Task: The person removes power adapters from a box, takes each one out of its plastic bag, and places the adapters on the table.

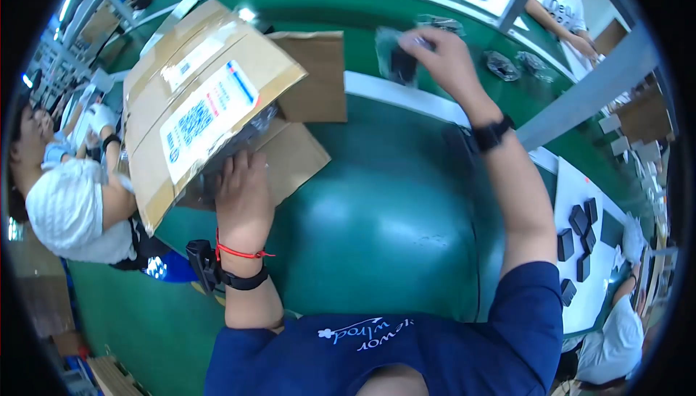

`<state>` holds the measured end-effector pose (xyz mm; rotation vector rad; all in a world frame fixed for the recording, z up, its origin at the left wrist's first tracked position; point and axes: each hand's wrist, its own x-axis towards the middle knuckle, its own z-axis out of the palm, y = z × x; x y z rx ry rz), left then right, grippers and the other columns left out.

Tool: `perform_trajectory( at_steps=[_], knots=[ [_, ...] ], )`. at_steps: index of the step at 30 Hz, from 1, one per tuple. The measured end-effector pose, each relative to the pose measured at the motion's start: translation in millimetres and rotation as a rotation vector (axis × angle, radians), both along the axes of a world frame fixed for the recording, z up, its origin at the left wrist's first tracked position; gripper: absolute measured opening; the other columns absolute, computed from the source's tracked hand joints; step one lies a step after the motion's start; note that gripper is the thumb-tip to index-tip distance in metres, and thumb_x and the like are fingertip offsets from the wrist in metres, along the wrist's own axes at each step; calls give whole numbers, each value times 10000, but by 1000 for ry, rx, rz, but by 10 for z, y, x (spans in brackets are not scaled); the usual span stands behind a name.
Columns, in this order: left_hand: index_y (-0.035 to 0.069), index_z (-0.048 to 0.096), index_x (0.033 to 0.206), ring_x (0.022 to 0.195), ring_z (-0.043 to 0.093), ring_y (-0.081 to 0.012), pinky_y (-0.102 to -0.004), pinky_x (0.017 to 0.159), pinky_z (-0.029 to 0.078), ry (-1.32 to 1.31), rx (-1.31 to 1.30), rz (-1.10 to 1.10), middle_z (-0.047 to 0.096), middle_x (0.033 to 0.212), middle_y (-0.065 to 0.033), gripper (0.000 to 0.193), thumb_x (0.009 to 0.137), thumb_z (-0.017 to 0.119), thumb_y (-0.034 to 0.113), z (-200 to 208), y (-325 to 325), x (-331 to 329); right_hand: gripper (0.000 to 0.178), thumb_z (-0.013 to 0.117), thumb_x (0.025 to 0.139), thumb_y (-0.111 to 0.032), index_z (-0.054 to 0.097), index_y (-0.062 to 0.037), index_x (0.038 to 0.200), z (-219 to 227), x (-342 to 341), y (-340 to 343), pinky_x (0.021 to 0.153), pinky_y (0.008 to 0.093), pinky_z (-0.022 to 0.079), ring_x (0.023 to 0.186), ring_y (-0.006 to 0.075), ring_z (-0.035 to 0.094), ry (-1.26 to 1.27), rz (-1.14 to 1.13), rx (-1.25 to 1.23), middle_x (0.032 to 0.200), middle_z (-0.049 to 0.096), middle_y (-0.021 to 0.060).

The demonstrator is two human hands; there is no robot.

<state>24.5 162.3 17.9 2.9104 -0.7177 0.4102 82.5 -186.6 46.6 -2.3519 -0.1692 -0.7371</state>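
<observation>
A large cardboard box (148, 139) lies tilted at the left, its flaps open toward me. Clear plastic-wrapped items (254, 129) show in its mouth. My left hand (245, 193) is at the opening, fingers extended against the wrapped contents; the fingertips are partly hidden. Over the far side of the bench, my right hand (446, 59) is closed on a clear plastic bag (388, 48) with a dark item inside. Close to that hand lie more bagged dark items (502, 66) on the green surface.
A grey metal post (587, 92) slants up at the right. Beyond the white rail (406, 95) runs a green conveyor. Several black blocks (582, 240) lie on a white board at the right. Co-workers sit at the left (80, 211), lower right (612, 342) and far right (562, 1).
</observation>
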Motion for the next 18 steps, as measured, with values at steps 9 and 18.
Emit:
perform_trajectory(
  at_steps=[9,18],
  knots=[
    [17,570,986,944,554,-382,-420,814,449,384,-123,154,591,1012,-179,258,729,597,7,-100,-54,273,315,629,803,-197,626,-62,1087,-740,584,62,887,410,463,1054,338,557,206,-56,-223,1180,573,153],
    [11,593,1041,917,595,-381,-408,821,464,166,-3,-36,631,968,-201,285,756,584,17,-99,45,175,296,601,811,-138,622,-69,1098,-131,-1488,-270,865,406,473,980,325,600,518,-56,-274,1070,628,151]
  ],
)
